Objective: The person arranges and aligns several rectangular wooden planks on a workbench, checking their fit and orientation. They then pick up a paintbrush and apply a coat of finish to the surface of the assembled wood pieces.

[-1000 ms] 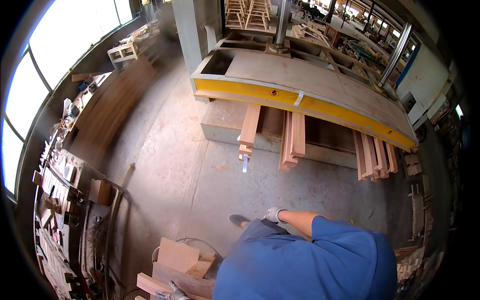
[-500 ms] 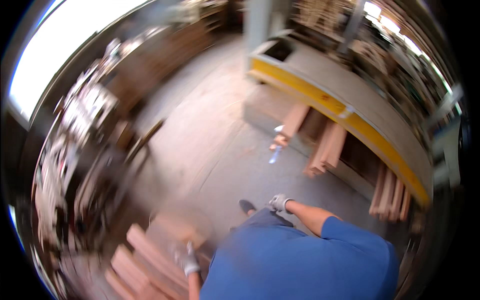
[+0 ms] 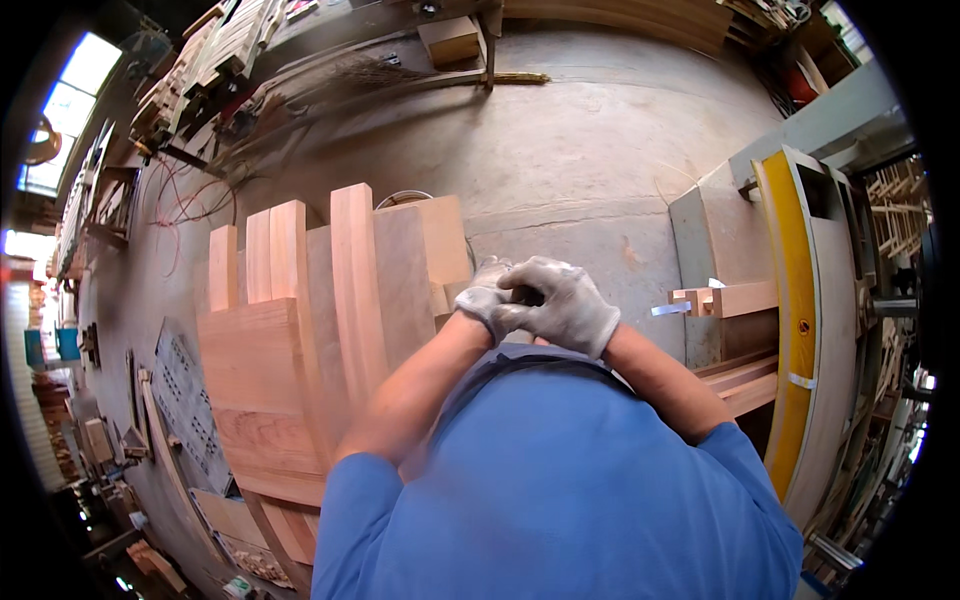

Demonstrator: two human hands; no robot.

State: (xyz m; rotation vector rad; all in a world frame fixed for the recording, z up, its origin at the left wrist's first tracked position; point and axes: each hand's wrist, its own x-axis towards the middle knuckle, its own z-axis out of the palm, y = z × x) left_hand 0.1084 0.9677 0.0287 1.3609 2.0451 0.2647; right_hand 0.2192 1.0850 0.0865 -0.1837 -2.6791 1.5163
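Observation:
Both hands wear pale grey work gloves and meet in front of my body. My right hand (image 3: 566, 303) curls around the near side of my left hand (image 3: 486, 293), its thumb and fingers closed on the left glove. A dark gap shows between the right thumb and fingers. Most of the left fingers are hidden behind the right hand. To the left of the hands lies a stack of reddish wooden boards (image 3: 352, 270), and a wider wood panel (image 3: 255, 390) rests on the nearer part of it. No wood is in either hand.
At right stands a machine table with a yellow side (image 3: 782, 300), and lumber pieces (image 3: 745, 298) stick out beneath it. A workbench frame (image 3: 420, 85) crosses the far left. Red cables (image 3: 190, 205) and a perforated metal sheet (image 3: 185, 400) lie on the floor at left.
My view has swung left, so the board stack now sits higher and nearer the middle. My hands, apart before, have come together, the right one on the left glove.

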